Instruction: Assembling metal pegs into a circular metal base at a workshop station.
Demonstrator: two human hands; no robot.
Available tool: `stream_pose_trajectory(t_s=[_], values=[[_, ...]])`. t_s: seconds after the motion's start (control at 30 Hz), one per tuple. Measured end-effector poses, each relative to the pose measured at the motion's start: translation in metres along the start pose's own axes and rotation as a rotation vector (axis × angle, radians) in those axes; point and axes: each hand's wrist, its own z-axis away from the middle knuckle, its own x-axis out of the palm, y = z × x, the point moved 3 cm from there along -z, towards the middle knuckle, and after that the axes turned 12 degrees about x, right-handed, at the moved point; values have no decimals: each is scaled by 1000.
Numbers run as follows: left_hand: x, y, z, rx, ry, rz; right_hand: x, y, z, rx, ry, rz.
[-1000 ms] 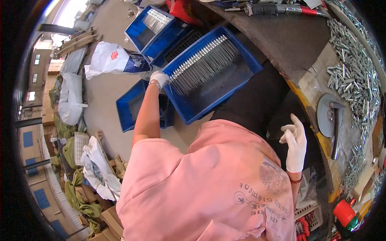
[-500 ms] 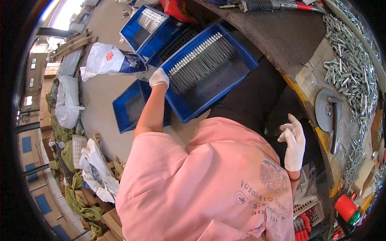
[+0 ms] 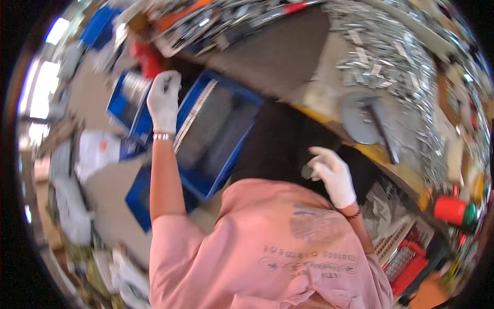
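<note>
My left hand (image 3: 164, 103), in a white glove, is raised over the far left edge of a blue plastic crate (image 3: 242, 92). Its fingers are curled in; whether anything is inside them is hidden. Inside the crate lies a row of thin metal rods (image 3: 206, 121) with shiny ends, blurred here. My right hand (image 3: 333, 177), also white-gloved, hovers over my dark-clothed lap near the bench edge. Its fingers are loosely bent and apart, with the index finger stretched out, and I make out nothing held.
On the bench at right lie a heap of small metal parts (image 3: 381, 56) and a grey disc (image 3: 360, 118) with a dark handle. Another blue crate (image 3: 139, 198) and a white sack (image 3: 98, 154) rest on the floor at left. A red-and-green spool (image 3: 453, 210) stands right.
My left hand has let go of the crate's rim and risen toward the far side. The whole view has swung, shifting crate and bench leftward. My right hand remains beside my lap.
</note>
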Motion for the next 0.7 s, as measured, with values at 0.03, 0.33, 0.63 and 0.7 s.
stream_pose_trajectory(t_s=[0.03,0.33,0.63,0.7], values=[[27,23,-2,168,-68,204,-1,5,-1,-25,-21,-29],[235,211,2,808,-602,424,-28,-6,33,-6,151,-60],[287,246,2,902,-722,58,-72,-11,73,-215,394,60],[280,252,5,844,-818,44,-88,-18,90,-279,485,140]])
